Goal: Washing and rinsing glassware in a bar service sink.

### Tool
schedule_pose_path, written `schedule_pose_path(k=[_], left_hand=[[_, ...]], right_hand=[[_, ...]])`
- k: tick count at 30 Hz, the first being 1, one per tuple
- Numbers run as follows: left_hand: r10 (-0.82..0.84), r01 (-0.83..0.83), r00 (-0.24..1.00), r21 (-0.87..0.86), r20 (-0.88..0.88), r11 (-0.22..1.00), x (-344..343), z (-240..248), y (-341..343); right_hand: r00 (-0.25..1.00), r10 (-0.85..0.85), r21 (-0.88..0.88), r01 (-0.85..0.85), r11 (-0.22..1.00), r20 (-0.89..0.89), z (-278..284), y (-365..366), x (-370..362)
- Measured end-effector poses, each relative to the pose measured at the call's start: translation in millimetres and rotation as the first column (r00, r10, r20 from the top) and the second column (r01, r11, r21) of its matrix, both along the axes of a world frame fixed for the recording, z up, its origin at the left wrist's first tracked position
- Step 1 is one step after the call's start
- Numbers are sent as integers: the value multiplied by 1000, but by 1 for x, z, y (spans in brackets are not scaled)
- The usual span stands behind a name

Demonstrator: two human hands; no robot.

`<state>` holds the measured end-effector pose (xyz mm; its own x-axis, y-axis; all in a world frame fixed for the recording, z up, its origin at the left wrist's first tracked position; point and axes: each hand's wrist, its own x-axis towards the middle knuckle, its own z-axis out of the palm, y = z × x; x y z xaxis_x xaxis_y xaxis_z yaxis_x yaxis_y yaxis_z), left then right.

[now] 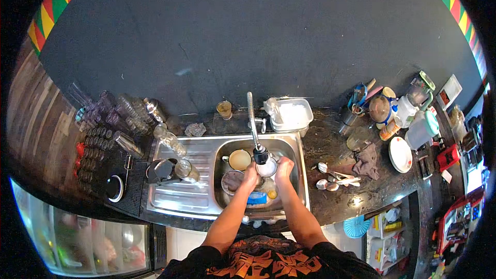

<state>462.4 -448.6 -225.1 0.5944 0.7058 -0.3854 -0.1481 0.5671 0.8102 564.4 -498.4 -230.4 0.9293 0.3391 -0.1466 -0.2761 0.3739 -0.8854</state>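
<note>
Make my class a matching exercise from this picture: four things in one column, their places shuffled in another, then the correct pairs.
Things
1. Round dish
2. Cream mug
3. Cutlery
4. White tub

Places
A. On the dark counter, to the right of the sink
B. Between the left hand and the right hand, under the tap
C. Behind the sink, near the wall
D. Inside the sink, to the left of the tap

Pairs: 1-B, 2-D, 3-A, 4-C
</note>
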Motion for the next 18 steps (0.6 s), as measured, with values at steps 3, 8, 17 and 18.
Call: schedule_pose_path(k=[3,8,17,18], left_hand=[[-3,5,987,15,-162,1000,-5,-9,1],[-65,74,990,64,-129,995,-3,45,-25],[-60,98,993,431,-100,897,-25,2,-17],[-57,94,993,431,-99,897,-27,1,-17]], right_hand=[[977,34,-240,-86,967,-212,24,-4,-7],[842,249,-241,-399,885,-479,-34,-20,10],[810,256,-52,-332,942,-527,-8,-41,-16],[740,458,101,-474,875,-492,-9,-47,-13]])
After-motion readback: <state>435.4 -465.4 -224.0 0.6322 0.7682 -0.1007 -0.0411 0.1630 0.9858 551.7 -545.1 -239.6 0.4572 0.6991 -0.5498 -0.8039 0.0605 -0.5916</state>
